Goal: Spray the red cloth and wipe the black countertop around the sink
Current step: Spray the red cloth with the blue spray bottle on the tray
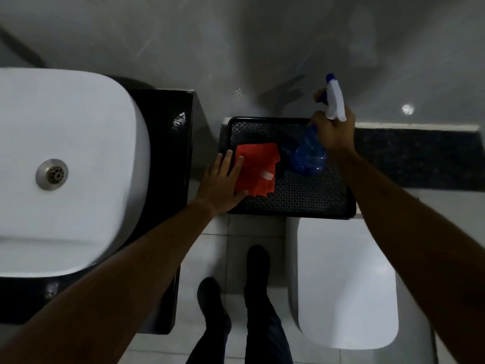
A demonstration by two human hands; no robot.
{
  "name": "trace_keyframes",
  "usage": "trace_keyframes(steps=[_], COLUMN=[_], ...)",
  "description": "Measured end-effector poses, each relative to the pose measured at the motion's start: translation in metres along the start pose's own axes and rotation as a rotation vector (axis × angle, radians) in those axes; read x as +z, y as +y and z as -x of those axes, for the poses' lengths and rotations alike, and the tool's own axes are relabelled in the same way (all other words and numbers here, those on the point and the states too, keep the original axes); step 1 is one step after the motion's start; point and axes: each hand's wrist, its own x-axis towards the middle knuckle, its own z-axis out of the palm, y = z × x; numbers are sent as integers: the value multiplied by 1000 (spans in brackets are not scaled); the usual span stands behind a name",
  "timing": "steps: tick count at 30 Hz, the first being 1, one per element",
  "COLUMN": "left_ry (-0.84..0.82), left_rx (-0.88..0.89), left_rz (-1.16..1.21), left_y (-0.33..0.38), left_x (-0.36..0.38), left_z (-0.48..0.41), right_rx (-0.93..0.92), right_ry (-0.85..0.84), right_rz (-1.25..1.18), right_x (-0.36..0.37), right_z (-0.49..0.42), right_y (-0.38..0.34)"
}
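While both hands reach over the black tray (288,206), cloth and bottle sit within it.
Left hand (223,183) fingers spread flat on the red cloth (258,169) at the tray's left; right hand (333,132) clamps the blue spray bottle (309,156) on the tray's right.

The tray (291,200) is the landmark: black, with a fine pale diamond lattice pattern across its floor. On its left part lies the red cloth (258,168), plain bright red with one small white tag. To the right of the cloth on the tray is the spray bottle (309,156), translucent blue in the body, with a white spray head and a blue nozzle tip. Left of the tray, the countertop (168,143) is glossy black, and the sink (70,158) on it is plain white with a dull silver drain (52,174). Right of the tray runs a dark speckled ledge (417,158). Below the tray, the floor tiles are pale grey-white.
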Motion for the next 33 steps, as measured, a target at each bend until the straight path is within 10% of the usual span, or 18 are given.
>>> trace_keyframes(steps=[14,33], left_ry=[-111,-95], left_rx=[40,20], left_rz=[-104,-19], left_y=[2,0], left_x=[11,13], left_z=[-5,2], right_rx=[180,177], right_ry=[-835,-663], right_rz=[348,477], right_x=[12,39], right_z=[34,50], right_y=[14,39])
